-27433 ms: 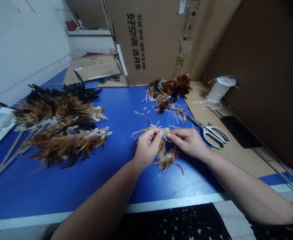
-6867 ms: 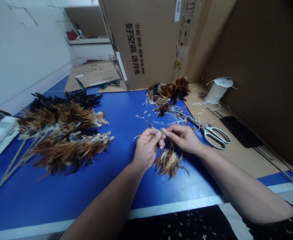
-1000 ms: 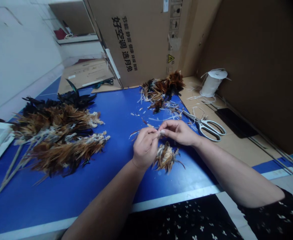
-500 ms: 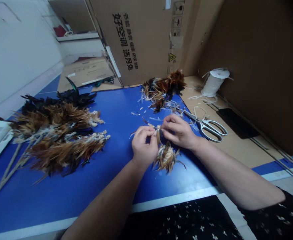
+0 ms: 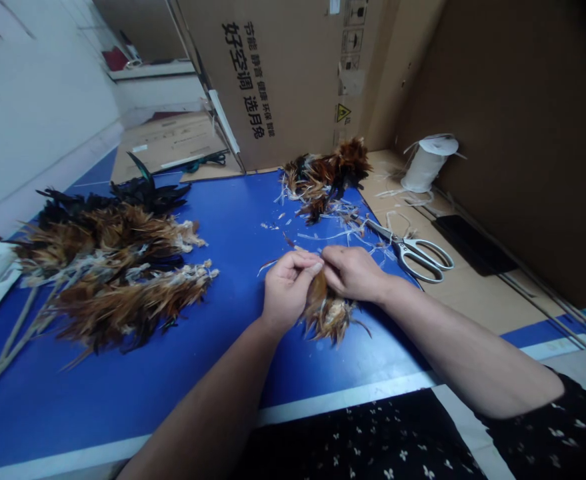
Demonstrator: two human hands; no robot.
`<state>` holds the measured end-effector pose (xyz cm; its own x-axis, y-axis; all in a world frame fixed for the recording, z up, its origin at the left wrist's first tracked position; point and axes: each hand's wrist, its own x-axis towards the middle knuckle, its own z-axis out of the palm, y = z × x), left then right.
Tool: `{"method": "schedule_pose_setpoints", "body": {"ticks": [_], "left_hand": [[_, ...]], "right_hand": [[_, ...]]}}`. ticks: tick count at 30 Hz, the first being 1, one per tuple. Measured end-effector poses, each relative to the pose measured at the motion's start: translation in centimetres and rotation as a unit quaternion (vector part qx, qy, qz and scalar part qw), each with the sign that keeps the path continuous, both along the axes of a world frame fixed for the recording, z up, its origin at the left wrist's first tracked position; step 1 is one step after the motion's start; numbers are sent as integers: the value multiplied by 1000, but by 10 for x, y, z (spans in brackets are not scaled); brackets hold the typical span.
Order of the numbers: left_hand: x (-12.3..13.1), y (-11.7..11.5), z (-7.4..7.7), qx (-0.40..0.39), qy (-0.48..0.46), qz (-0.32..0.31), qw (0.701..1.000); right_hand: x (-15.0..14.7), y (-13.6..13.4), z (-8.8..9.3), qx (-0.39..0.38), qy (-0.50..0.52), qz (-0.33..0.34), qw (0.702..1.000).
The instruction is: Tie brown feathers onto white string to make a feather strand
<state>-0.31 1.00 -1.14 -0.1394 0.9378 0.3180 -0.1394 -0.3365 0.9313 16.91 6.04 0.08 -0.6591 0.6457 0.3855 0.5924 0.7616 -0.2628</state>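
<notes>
My left hand [image 5: 289, 288] is closed in a pinch on a small brown feather bunch [image 5: 317, 293], which hangs below the fingertips. Against it, fingertips touching, my right hand [image 5: 355, 273] is curled; what its fingers grip is hidden. Just beneath both hands a tuft of brown and cream feathers [image 5: 333, 323] lies on the blue table [image 5: 237, 373]. Thin white strips [image 5: 323, 235] and feather scraps are scattered beyond the hands. To the right, scissors with pale handles [image 5: 425, 260] rest with their blades toward the scraps.
Long brown and black feather bundles [image 5: 137, 300] lie at left, over thin sticks [image 5: 15, 347]. More feathers [image 5: 327, 175] are heaped at the back. A white spool [image 5: 427, 165] and a dark flat object [image 5: 467, 245] sit on cardboard at right. Large cardboard boxes [image 5: 293, 80] stand behind.
The fingers of my right hand have curled in and come up against my left fingertips. More of the brown feather bunch now shows between the hands.
</notes>
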Motion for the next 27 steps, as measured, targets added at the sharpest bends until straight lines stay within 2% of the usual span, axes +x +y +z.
{"method": "schedule_pose_setpoints", "body": {"ticks": [4, 15, 18, 23, 27], "left_hand": [[-1, 0, -2, -49, -13, -19, 999], [-5, -4, -6, -96, -6, -21, 995], [-4, -3, -4, -90, -15, -9, 996], [-4, 5, 3, -70, -14, 59, 996], [-3, 6, 4, -113, -19, -8, 993]], "right_hand": [[0, -2, -1, 40, -22, -16, 999], [2, -1, -11, 144, -63, -29, 987], [5, 2, -5, 151, -52, -38, 986], [7, 6, 10, 130, -6, -11, 991], [8, 6, 16, 126, 8, 17, 992]]}}
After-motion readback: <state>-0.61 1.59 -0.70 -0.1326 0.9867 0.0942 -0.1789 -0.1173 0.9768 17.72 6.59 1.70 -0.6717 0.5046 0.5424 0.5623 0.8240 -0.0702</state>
